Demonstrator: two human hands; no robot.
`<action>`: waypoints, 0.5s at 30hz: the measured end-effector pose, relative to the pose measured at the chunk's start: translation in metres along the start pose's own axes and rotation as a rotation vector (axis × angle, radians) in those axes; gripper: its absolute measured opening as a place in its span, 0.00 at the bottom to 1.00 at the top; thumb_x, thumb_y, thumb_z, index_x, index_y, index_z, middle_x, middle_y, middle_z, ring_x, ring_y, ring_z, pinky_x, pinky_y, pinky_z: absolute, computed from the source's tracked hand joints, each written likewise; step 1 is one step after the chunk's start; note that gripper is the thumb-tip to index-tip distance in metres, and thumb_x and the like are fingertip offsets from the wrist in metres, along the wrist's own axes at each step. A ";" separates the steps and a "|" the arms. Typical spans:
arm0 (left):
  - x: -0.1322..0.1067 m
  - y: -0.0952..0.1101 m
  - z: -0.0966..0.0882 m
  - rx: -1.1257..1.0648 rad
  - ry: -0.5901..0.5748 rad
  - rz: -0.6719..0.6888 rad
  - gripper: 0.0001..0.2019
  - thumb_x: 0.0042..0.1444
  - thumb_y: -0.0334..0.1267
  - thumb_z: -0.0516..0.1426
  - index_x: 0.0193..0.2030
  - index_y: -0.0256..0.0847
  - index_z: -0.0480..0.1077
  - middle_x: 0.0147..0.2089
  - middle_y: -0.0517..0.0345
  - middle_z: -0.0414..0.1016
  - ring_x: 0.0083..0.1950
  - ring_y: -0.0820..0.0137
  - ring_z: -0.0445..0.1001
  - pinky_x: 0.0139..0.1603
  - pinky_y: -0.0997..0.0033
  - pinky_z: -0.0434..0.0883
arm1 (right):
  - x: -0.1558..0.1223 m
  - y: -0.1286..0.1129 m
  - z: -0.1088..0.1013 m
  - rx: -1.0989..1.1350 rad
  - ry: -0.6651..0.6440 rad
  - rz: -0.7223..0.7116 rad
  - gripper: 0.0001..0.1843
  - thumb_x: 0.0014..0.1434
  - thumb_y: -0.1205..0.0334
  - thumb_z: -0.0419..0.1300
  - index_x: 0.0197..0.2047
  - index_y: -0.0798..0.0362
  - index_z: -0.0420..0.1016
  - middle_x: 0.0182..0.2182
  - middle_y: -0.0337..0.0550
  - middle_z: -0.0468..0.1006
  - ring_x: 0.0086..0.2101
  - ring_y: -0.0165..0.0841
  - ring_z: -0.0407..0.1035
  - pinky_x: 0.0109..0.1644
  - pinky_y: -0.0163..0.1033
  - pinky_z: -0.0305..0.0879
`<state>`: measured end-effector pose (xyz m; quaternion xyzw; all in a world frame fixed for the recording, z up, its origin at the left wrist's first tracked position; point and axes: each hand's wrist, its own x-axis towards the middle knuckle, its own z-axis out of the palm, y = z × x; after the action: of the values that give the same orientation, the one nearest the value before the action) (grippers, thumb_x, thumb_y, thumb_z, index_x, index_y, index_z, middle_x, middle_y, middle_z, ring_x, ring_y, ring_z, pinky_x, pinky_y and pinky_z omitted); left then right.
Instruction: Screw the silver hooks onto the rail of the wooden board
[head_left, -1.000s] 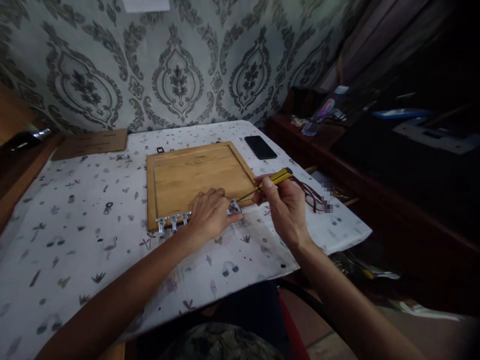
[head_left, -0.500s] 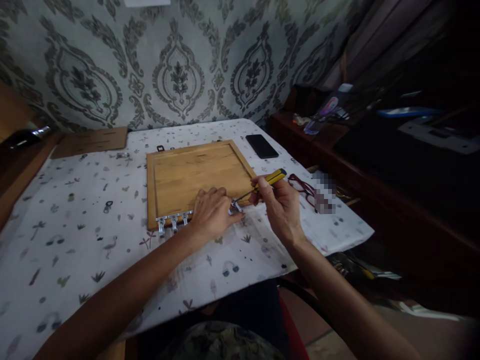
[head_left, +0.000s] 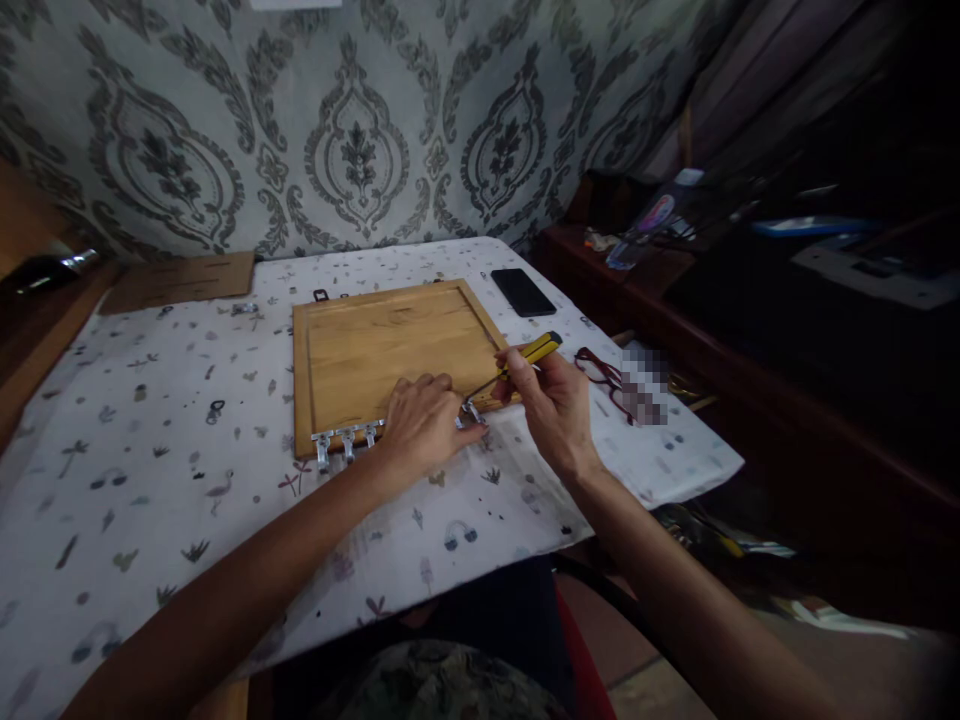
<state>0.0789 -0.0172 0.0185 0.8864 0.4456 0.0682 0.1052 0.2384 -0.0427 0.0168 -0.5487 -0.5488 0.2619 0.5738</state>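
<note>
A framed wooden board lies on the table, with silver metal clips in a row along its near edge. Over that edge is my left hand, its fingers bent on the wood and its thumb and forefinger around a metal clip near the right end. The hand covers the middle of the row. My right hand is closed around a screwdriver with a yellow and black handle. Its thin shaft slants down left, the tip at the clip by my left hand.
A black phone lies beyond the board's right corner, and red-framed glasses lie right of my right hand. Flat cardboard sits at the back left. A plastic bottle stands on the dark furniture at the right.
My right hand and the screwdriver handle have shifted slightly left and down, with the tip still at the clip. My left hand stays in place on the board.
</note>
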 end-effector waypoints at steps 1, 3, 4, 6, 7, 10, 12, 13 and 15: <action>0.000 0.000 0.000 -0.002 -0.003 -0.003 0.19 0.62 0.55 0.61 0.41 0.39 0.80 0.47 0.48 0.79 0.52 0.54 0.76 0.54 0.53 0.69 | 0.001 0.000 0.000 -0.018 -0.010 -0.007 0.28 0.58 0.31 0.61 0.36 0.51 0.71 0.20 0.35 0.72 0.23 0.31 0.71 0.29 0.37 0.67; -0.001 0.001 -0.001 0.000 -0.009 -0.007 0.19 0.62 0.55 0.61 0.42 0.39 0.80 0.47 0.48 0.79 0.52 0.54 0.75 0.54 0.53 0.69 | 0.002 -0.001 0.001 -0.050 -0.033 -0.015 0.28 0.58 0.31 0.61 0.36 0.51 0.71 0.20 0.35 0.72 0.22 0.31 0.69 0.28 0.37 0.66; -0.001 0.002 -0.002 0.002 -0.012 -0.006 0.20 0.63 0.55 0.60 0.42 0.38 0.80 0.47 0.47 0.78 0.52 0.54 0.75 0.54 0.53 0.69 | 0.002 -0.002 0.001 -0.065 -0.045 -0.021 0.28 0.58 0.31 0.61 0.36 0.51 0.71 0.20 0.35 0.72 0.21 0.30 0.68 0.27 0.37 0.65; -0.001 0.002 -0.003 0.005 -0.025 -0.004 0.20 0.64 0.55 0.59 0.43 0.38 0.80 0.47 0.47 0.78 0.52 0.54 0.75 0.54 0.52 0.68 | 0.004 -0.003 0.003 -0.092 -0.073 -0.034 0.27 0.59 0.32 0.60 0.35 0.51 0.70 0.20 0.35 0.71 0.21 0.30 0.67 0.27 0.37 0.63; -0.001 0.002 -0.003 0.007 -0.029 -0.001 0.20 0.64 0.55 0.59 0.43 0.38 0.79 0.47 0.47 0.78 0.52 0.54 0.75 0.54 0.52 0.68 | 0.005 -0.003 0.004 -0.113 -0.083 -0.045 0.27 0.59 0.33 0.60 0.34 0.51 0.70 0.21 0.36 0.71 0.21 0.30 0.67 0.27 0.37 0.63; -0.001 0.001 -0.002 0.007 -0.028 0.004 0.20 0.64 0.55 0.59 0.43 0.37 0.79 0.47 0.47 0.78 0.52 0.53 0.75 0.55 0.51 0.69 | 0.010 -0.006 0.004 -0.235 -0.091 -0.094 0.25 0.60 0.36 0.61 0.30 0.51 0.71 0.23 0.38 0.71 0.24 0.30 0.66 0.30 0.38 0.62; -0.001 0.000 -0.001 -0.003 -0.016 0.004 0.19 0.63 0.54 0.60 0.43 0.38 0.79 0.48 0.47 0.78 0.52 0.53 0.75 0.55 0.51 0.69 | 0.015 -0.010 0.003 -0.299 -0.101 -0.138 0.24 0.59 0.38 0.63 0.28 0.51 0.72 0.24 0.39 0.72 0.26 0.30 0.66 0.32 0.38 0.62; -0.001 0.000 -0.001 -0.013 -0.013 0.000 0.19 0.63 0.54 0.60 0.43 0.38 0.78 0.49 0.47 0.78 0.52 0.53 0.75 0.55 0.51 0.69 | 0.017 -0.012 0.002 -0.302 -0.115 -0.158 0.23 0.59 0.39 0.63 0.28 0.51 0.73 0.25 0.39 0.74 0.27 0.31 0.66 0.34 0.38 0.63; -0.002 0.000 -0.002 -0.036 -0.008 -0.003 0.18 0.63 0.54 0.61 0.43 0.39 0.78 0.49 0.48 0.78 0.53 0.54 0.75 0.56 0.50 0.69 | 0.022 -0.016 0.002 -0.240 -0.150 -0.178 0.21 0.60 0.40 0.64 0.31 0.51 0.75 0.28 0.40 0.77 0.30 0.32 0.69 0.38 0.39 0.66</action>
<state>0.0776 -0.0187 0.0200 0.8840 0.4452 0.0722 0.1230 0.2375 -0.0264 0.0382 -0.5415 -0.6637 0.1829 0.4825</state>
